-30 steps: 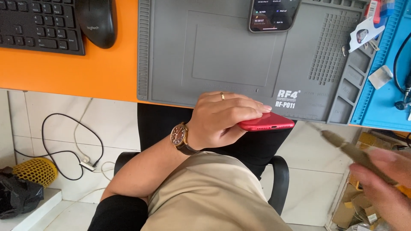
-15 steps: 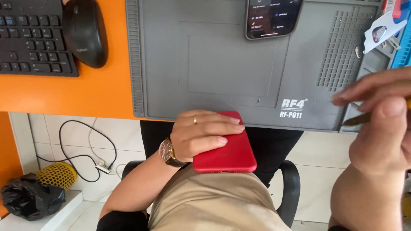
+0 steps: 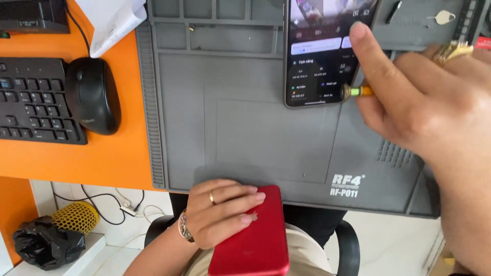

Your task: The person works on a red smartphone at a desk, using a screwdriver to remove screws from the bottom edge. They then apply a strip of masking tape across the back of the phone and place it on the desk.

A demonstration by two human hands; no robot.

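The left hand (image 3: 220, 214), wearing a ring and a wristwatch, lies flat with fingers spread over a red phone (image 3: 253, 237). It presses the phone, back side up, against the person's lap at the near edge of the desk (image 3: 102, 158); the fingers rest on top rather than curl around it.

The right hand (image 3: 424, 107) is closed in a pinch around a slim tool with a yellow and metal tip (image 3: 358, 92). That tip sits just beside the right edge of a second phone (image 3: 325, 51), which lies face up, its screen lit, on the grey work mat (image 3: 245, 133).

As a judgement, work on the red phone looks barely begun: its back appears whole and closed, and the tool is well apart from it. Bringing tool and red phone together seems yet to be done.

Beyond the mat's left edge, on the orange desk, sit a black mouse (image 3: 92, 94), a black keyboard (image 3: 36, 102) and a sheet of white paper (image 3: 112, 20). Small metal bits lie in the mat's upper right trays.
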